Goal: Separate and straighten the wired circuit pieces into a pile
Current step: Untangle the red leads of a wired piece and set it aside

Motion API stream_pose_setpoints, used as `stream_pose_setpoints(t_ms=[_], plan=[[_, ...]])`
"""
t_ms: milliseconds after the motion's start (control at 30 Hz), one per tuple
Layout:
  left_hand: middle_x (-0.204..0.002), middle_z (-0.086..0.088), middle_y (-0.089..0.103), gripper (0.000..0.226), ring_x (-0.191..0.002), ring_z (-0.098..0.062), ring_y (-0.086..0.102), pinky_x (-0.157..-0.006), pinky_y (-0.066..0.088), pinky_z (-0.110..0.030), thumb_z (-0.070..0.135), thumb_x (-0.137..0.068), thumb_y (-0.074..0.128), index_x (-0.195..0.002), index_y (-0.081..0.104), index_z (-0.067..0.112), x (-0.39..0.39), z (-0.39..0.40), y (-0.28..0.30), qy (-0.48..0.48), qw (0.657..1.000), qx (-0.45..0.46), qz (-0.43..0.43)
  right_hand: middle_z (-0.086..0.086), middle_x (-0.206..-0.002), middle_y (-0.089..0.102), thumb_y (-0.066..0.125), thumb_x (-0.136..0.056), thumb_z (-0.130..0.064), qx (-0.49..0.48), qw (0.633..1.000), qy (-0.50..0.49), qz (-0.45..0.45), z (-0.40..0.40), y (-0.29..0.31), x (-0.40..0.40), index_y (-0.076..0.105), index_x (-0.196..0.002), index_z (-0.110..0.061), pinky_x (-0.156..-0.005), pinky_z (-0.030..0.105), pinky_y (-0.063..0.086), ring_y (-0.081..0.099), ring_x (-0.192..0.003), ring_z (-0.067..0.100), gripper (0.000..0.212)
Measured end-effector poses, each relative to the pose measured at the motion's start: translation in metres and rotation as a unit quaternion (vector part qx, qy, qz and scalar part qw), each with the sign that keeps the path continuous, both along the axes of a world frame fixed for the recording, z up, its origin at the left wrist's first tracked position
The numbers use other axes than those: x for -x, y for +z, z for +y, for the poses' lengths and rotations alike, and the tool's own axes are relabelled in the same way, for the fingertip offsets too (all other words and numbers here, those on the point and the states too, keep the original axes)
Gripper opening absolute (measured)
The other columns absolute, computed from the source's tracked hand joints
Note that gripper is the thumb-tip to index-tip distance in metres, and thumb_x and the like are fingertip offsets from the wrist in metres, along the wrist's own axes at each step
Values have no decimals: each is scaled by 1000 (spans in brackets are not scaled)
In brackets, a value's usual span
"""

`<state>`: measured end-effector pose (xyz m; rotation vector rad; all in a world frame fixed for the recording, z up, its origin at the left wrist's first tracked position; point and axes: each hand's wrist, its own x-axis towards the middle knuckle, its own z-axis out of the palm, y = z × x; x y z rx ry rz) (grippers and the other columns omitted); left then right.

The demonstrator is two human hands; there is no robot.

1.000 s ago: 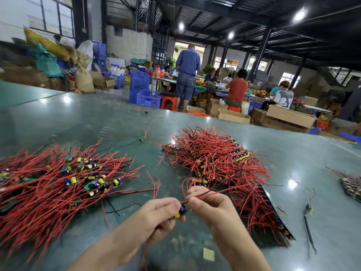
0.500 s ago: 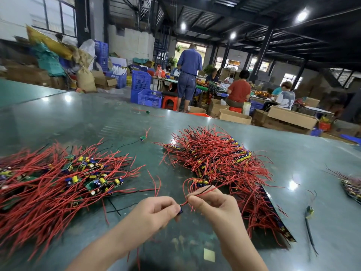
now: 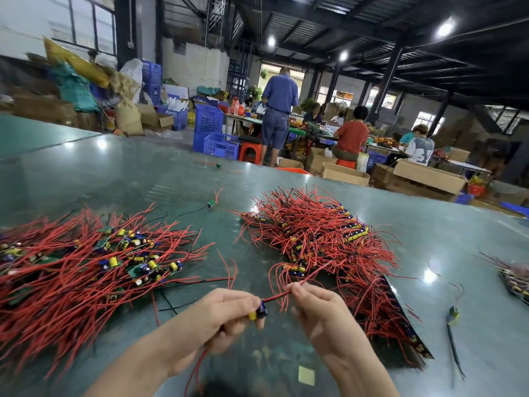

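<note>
Head view, lower centre of the frame: left hand curled round a small circuit piece, yellow and blue parts peeping out between the fingers. Right hand pinching the piece's red wire just beside it, thumb and forefinger closed on the strand. Wire running from lower left up to the right, toward the tangled heap right of centre on the desk. Sorted pile at mid left, nearer the left hand. Likely next: a draw along the wire's length, up and right.
</note>
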<state>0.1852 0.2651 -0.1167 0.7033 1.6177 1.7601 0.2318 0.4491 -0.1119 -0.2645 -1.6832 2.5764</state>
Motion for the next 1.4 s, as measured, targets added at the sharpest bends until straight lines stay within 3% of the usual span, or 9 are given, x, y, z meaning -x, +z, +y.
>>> stream_pose_setpoints(t_ms=[100,233,500,800,933,1000,1167,1300,1400], plan=[[-52,7,31,36,-38,-4,16,-35,15,-12,53,-62,66,-68,69,18,0,1,0,-12,1000,11,-25,0,-56,52,96,-28,-24,50,998,29,-12,-1,0,-2,73,-63,-4,-56,18,41,49,-53,7,47],[-48,9,33,35,-33,-2,20,-33,18,-10,52,-63,67,-68,69,18,0,0,1,-52,995,13,-81,-5,-64,60,79,-51,-19,-84,995,-47,40,-2,2,-3,74,-62,-6,-69,18,39,52,-65,5,18],[-50,9,24,22,-35,-3,15,-32,20,-14,39,-79,62,-70,66,20,-4,3,1,-74,983,-15,-165,-9,-57,46,73,-56,-36,-174,975,-124,55,-5,-4,-2,68,-65,-3,-63,23,28,41,-56,1,35],[-48,9,24,27,-31,-2,17,-29,19,-13,40,-76,57,-68,67,16,-4,4,2,-59,974,-1,-218,-3,-60,50,70,-58,-29,22,995,-87,-32,-5,-5,6,74,-59,-10,-51,18,32,42,-47,1,19],[-49,7,25,28,-32,-3,19,-29,19,-14,41,-76,57,-69,69,16,-3,3,0,-66,967,1,-247,-1,-57,33,70,-60,-37,-70,989,-130,-9,2,-1,3,77,-69,-9,-56,24,24,29,-54,8,30],[-52,7,24,32,-35,-4,18,-31,18,-14,44,-79,53,-75,70,17,-4,5,0,-67,965,9,-254,-8,-52,42,70,-61,-37,-80,981,-178,8,12,2,1,78,-70,-12,-58,24,24,28,-56,8,28],[-52,8,23,28,-39,-4,13,-35,15,-13,37,-89,45,-97,58,14,-15,15,-3,-57,984,47,-163,-10,-64,54,69,-75,-30,-116,956,-263,54,28,4,-1,77,-67,-16,-75,24,34,45,-66,5,18],[-45,8,29,29,-33,-2,17,-35,13,-10,32,-95,43,-73,53,16,-19,17,-5,-47,990,103,-89,-4,-70,57,68,-80,-16,-122,941,-301,93,37,7,-2,74,-61,-9,-56,9,42,52,-53,-10,21],[-41,11,33,38,-29,-2,24,-32,17,-12,34,-98,42,-64,51,21,-20,19,-7,-86,980,179,-3,-5,-69,55,68,-80,-13,-150,936,-302,103,37,5,0,74,-58,-14,-67,18,39,53,-60,-6,23]])
